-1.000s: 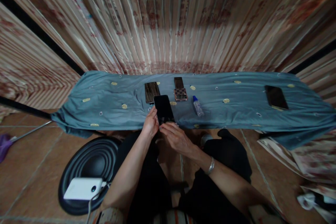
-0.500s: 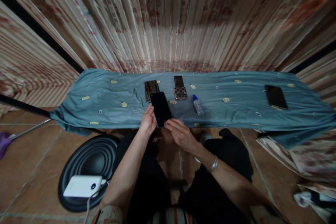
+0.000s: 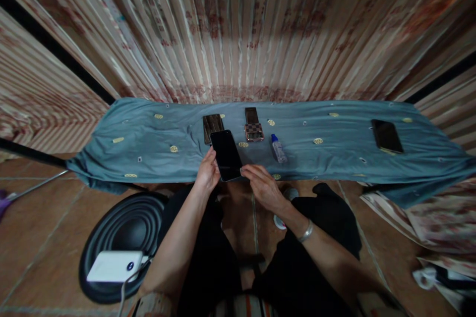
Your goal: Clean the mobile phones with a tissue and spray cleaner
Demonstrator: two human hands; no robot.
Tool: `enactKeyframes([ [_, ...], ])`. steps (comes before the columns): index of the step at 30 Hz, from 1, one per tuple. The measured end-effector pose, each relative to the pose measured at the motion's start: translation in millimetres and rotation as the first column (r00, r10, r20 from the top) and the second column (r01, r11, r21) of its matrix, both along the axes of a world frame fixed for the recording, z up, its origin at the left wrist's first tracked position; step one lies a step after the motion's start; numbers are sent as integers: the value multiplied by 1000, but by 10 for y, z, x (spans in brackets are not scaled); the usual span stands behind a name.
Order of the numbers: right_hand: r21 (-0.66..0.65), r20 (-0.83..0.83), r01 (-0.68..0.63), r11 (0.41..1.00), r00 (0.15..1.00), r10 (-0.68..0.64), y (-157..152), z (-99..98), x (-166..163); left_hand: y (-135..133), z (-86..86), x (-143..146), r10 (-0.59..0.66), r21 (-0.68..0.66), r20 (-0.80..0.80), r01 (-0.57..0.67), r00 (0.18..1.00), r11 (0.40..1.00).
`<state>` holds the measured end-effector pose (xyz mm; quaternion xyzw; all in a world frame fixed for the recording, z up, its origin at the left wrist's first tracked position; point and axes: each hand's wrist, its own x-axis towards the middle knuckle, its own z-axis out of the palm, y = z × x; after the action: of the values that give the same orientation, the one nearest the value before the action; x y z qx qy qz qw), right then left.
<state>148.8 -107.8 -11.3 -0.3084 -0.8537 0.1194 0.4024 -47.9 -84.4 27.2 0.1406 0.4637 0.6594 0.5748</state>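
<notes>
A black smartphone with a dark screen is tilted above the front edge of the cloth. My left hand is closed around its left side, thumb along the edge. At the lower right corner of the phone, the fingertips of my right hand are pinched together on its edge; whether anything thin is between them cannot be made out. Behind the phone lies a dark, wood-patterned flat case, partly covered by it. To the right are an opened folding phone with a checkered half and a small clear bottle with a blue cap.
Blue-green patterned cloth covers the narrow table. Another dark phone lies at its right end. A pleated curtain hangs behind. On the floor at left, a white power bank with a cable rests on a black collapsible basin.
My right fingertips have shifted slightly right, from the lower part of the phone to its right corner. My left hand still holds the phone. The view has moved a little.
</notes>
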Motion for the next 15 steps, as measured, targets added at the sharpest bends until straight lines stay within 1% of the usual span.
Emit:
enactKeyframes([
  [2,13,-10,8,1000,1000,-8,16,-14,0,-1,-4,1,-15,10,3,15,1000,1000],
  [7,10,-8,30,1000,1000,-29,72,-24,9,-27,16,37,0,-39,32,1,999,999],
  [11,13,5,60,998,998,-60,129,-17,19,-52,-1,80,-55,-1,36,55,998,999],
  [15,-24,23,94,995,995,-93,194,-27,34,-60,1,115,-48,-15,41,49,998,999],
])
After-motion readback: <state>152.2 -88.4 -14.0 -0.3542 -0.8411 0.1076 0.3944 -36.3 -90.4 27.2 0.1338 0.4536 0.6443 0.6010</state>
